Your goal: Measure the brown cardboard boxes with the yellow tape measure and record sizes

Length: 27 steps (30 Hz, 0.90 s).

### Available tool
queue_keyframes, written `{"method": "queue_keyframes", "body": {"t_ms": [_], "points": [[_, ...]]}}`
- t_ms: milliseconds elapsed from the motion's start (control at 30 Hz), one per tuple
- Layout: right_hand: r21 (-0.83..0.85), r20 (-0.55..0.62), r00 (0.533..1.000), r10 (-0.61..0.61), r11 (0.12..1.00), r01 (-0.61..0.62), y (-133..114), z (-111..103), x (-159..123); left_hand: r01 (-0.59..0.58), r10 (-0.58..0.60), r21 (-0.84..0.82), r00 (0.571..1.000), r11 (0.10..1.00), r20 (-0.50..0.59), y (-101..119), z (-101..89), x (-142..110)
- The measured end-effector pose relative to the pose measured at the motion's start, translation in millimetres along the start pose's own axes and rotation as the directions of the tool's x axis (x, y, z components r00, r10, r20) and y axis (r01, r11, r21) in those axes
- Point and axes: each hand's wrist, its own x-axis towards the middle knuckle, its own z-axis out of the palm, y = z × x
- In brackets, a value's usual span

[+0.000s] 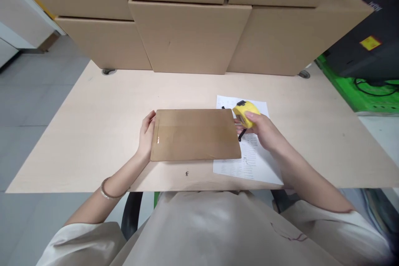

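A flat brown cardboard box [196,135] sits in front of me near the table's front edge. Against its left end rests my left hand [147,133], with the fingers partly hidden behind the box's side; whether it grips or only steadies the box is hard to see. My right hand [257,126] is closed around a yellow tape measure [246,113] just past the box's right end. A black strap [242,134] hangs below the tape measure. Partly under the box and the right hand lies a printed white sheet of paper [249,166].
Large cardboard boxes [190,37] are stacked along the back of the pale wooden table [102,141]. A small dark mark [187,173] shows near the front edge. To the right, a black machine [368,50] with yellow labels stands on a green surface [346,87].
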Motion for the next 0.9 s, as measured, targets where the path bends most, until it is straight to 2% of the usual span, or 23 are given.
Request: {"method": "queue_keyframes", "body": {"t_ms": [67,167,233,267,300,333,367,433,500,533,567,600,700,767,833,900], "points": [[0.085,0.005,1.000,-0.023,0.996,0.022,-11.4,4.9,-2.0,0.040,-0.043,-0.053,0.998,0.998,-0.048,6.1,-0.2,-7.5],[0.155,-0.026,0.993,-0.118,0.981,0.121,-34.4,9.7,4.3,0.080,-0.103,-0.209,0.990,0.975,-0.100,17.5,-4.4,-19.5],[0.218,-0.042,0.984,-0.172,0.960,0.178,-48.2,15.0,19.0,-0.039,0.008,-0.312,0.995,0.949,-0.099,23.3,-10.1,-27.8],[0.259,-0.040,0.980,-0.197,0.945,0.200,-53.0,19.0,29.7,-0.146,0.123,-0.336,0.988,0.931,-0.090,24.5,-13.4,-31.8],[0.306,-0.033,0.975,-0.221,0.926,0.220,-56.1,24.2,42.3,-0.266,0.257,-0.334,0.964,0.904,-0.074,24.0,-16.5,-35.8],[0.354,-0.016,0.968,-0.250,0.904,0.239,-57.3,30.5,55.9,-0.384,0.393,-0.314,0.919,0.868,-0.038,21.9,-19.0,-39.7],[0.392,-0.006,0.959,-0.285,0.881,0.264,-56.7,37.8,70.0,-0.488,0.516,-0.289,0.856,0.824,0.025,18.2,-20.3,-43.4],[0.436,0.025,0.939,-0.342,0.849,0.298,-51.6,55.1,96.5,-0.663,0.707,-0.251,0.679,0.706,0.196,7.1,-17.9,-50.5],[0.440,0.024,0.927,-0.376,0.836,0.327,-43.6,73.1,116.6,-0.794,0.809,-0.217,0.490,0.568,0.323,-6.1,-8.8,-57.4],[0.435,0.016,0.923,-0.384,0.834,0.339,-39.4,81.1,123.6,-0.846,0.837,-0.184,0.419,0.501,0.351,-12.6,-2.8,-61.0],[0.427,0.008,0.921,-0.388,0.835,0.348,-35.7,87.6,128.8,-0.885,0.856,-0.142,0.370,0.443,0.362,-18.7,3.4,-64.9],[0.416,0.002,0.922,-0.387,0.839,0.351,-32.9,92.1,132.5,-0.912,0.868,-0.102,0.338,0.398,0.362,-24.3,9.0,-69.1],[0.347,0.014,0.930,-0.368,0.874,0.340,-33.9,90.3,138.6,-0.933,0.883,-0.070,0.306,0.352,0.357,-37.1,18.2,-81.7],[0.266,0.042,0.927,-0.373,0.898,0.350,-45.8,77.8,141.0,-0.917,0.884,-0.125,0.318,0.378,0.343,-41.5,18.3,-85.6],[0.180,0.088,0.917,-0.389,0.912,0.369,-66.8,62.5,141.9,-0.872,0.868,-0.189,0.381,0.452,0.320,-41.3,17.4,-79.4],[0.111,0.179,0.906,-0.384,0.923,0.369,-92.8,51.6,139.7,-0.800,0.821,-0.220,0.493,0.558,0.288,-35.5,19.7,-59.1]]}}
